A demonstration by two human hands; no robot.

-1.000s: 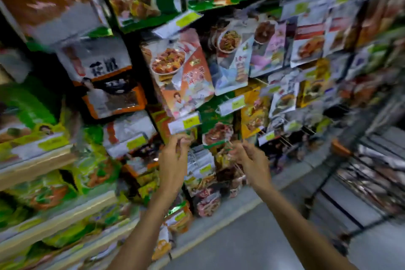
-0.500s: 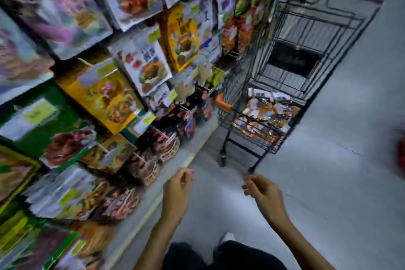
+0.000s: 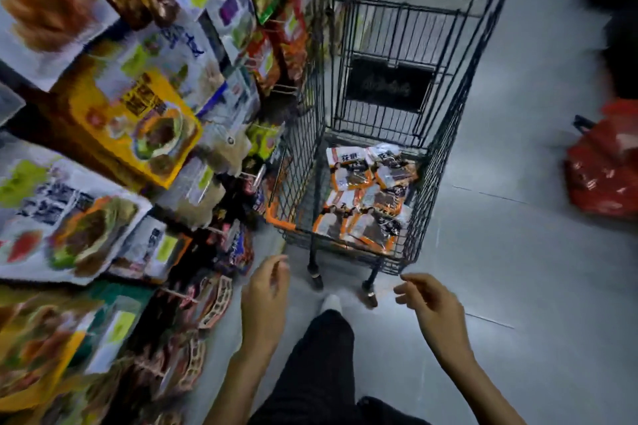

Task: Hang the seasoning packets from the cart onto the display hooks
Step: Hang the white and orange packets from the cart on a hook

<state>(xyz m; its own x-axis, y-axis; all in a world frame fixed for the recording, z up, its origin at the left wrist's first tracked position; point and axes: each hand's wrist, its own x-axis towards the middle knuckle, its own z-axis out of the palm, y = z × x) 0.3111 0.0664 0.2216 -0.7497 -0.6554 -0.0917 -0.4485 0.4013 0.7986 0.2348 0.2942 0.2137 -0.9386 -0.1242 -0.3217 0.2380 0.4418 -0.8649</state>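
A black wire cart (image 3: pixel 445 134) stands on the grey floor straight ahead. Several orange and white seasoning packets (image 3: pixel 366 193) lie flat in its bottom. The display rack (image 3: pixel 145 134) full of hanging packets fills the left side, blurred by motion. My left hand (image 3: pixel 264 300) hovers empty just short of the cart's near left corner, fingers loosely curled. My right hand (image 3: pixel 431 307) is empty too, fingers apart, below the cart's near right corner. Neither hand touches the cart or a packet.
A red bag (image 3: pixel 604 169) sits on the floor at the right, with a person in dark clothes above it. My dark trouser leg and white shoe (image 3: pixel 329 302) point toward the cart's wheels. Low hooks with dark packets (image 3: pixel 214 300) jut out near my left hand.
My view has swung from the display rack round and down to the cart. Both hands have left the hooks, dropped empty, and now reach toward the cart, which is closer.
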